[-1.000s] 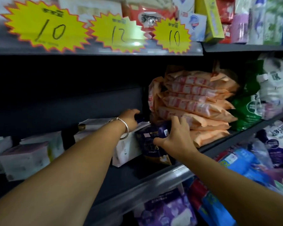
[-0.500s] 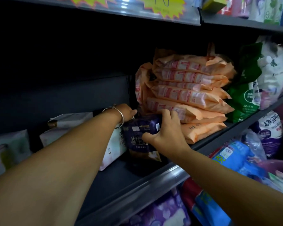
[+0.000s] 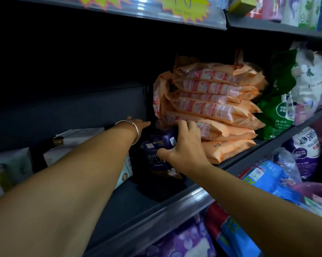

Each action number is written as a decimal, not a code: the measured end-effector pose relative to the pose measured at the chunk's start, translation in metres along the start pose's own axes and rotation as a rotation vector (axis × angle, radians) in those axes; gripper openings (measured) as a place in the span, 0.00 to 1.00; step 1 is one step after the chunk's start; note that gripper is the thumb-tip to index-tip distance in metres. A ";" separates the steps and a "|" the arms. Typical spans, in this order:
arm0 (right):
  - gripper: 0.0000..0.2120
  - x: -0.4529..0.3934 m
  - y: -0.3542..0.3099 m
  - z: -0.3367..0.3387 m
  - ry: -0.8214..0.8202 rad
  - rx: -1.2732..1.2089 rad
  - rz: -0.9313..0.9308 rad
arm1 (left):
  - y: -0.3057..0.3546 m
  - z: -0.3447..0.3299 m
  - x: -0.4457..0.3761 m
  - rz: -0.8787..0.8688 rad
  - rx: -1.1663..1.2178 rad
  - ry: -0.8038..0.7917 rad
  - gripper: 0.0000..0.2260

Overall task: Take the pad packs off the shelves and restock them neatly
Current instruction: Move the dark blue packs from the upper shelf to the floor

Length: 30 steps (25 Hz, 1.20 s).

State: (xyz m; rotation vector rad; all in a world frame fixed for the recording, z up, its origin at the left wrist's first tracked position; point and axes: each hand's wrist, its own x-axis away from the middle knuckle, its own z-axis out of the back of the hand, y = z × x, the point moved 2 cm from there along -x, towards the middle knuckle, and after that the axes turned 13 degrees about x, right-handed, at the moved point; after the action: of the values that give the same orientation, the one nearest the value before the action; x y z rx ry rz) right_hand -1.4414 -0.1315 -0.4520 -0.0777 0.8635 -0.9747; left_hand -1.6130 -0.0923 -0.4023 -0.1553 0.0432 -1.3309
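Purple pack (image 3: pixel 157 151) gripped under right hand (image 3: pixel 182 145); left hand (image 3: pixel 140 125) behind.

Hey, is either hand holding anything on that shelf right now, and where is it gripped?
The right hand grips the dark purple pack at its top right edge, thumb in front. The left hand reaches behind it; whether it holds anything cannot be told.

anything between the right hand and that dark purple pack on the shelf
Nothing visible: the right hand already grips the dark purple pack, fingers over its top. The left hand reaches behind it, beside the orange pack stack.
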 end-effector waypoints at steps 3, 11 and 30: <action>0.29 0.000 0.005 -0.005 -0.008 -0.012 -0.043 | -0.004 -0.005 -0.007 -0.007 -0.057 0.052 0.40; 0.34 0.003 0.015 -0.008 -0.029 -0.054 -0.077 | -0.010 -0.008 -0.001 -0.122 0.031 0.158 0.29; 0.32 0.027 -0.023 0.033 0.038 -0.046 -0.196 | -0.012 0.026 0.094 -0.112 -0.183 0.573 0.39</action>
State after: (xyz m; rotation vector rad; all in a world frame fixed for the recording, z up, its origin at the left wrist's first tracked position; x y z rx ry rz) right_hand -1.4278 -0.1754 -0.4364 -0.1858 0.9257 -1.1424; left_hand -1.5987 -0.1839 -0.3692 0.0748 0.6493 -1.4466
